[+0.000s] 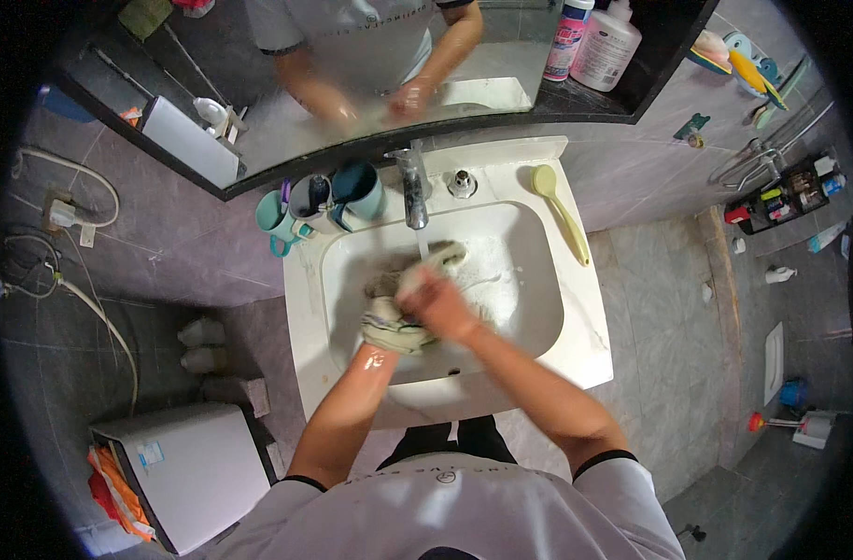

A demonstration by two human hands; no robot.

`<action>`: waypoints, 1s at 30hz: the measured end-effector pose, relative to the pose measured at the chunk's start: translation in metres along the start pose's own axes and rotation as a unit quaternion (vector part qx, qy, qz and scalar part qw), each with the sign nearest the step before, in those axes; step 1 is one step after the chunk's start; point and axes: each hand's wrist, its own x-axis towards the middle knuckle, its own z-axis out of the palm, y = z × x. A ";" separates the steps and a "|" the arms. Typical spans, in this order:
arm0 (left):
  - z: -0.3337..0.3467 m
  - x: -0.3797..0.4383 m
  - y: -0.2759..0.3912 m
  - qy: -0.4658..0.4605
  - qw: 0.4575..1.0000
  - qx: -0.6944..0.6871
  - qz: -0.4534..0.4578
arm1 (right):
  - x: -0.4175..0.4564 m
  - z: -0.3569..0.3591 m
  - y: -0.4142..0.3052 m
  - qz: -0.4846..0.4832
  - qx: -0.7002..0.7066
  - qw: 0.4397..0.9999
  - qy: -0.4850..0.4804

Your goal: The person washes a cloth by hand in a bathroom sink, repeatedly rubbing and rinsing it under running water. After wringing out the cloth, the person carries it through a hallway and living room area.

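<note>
Over the white sink basin, my left hand is covered by a wet, pale grey-green fabric item, perhaps a glove or cloth, so its fingers are hidden. My right hand, blurred, lies against the fabric just below the faucet and is closed around part of it. A thin stream of water runs from the metal faucet. Suds and water lie in the basin's right part. A yellow-green long-handled brush rests on the right rim of the counter.
Several cups stand at the back left, including a teal mug. A metal knob is right of the faucet. Above runs the black edge of a mirror cabinet holding bottles. A white-topped appliance stands at lower left.
</note>
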 end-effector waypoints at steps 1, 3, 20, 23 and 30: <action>0.015 -0.003 -0.001 -0.013 0.999 0.051 0.000 | -0.012 0.038 0.000 -0.121 -0.098 0.988 0.017; 0.034 -0.008 -0.001 -0.048 0.987 0.156 -0.001 | -0.018 0.050 -0.007 -0.169 -0.216 0.961 -0.042; 0.113 0.005 -0.028 0.027 0.620 -0.693 -0.366 | 0.069 -0.023 0.048 0.110 -0.200 0.949 0.218; 0.108 0.011 -0.038 0.012 0.578 -0.740 -0.344 | 0.059 -0.002 0.036 0.090 -0.242 0.945 0.200; 0.087 0.012 -0.044 -0.005 0.522 -0.781 -0.342 | 0.048 0.029 0.042 0.048 -0.281 0.945 0.161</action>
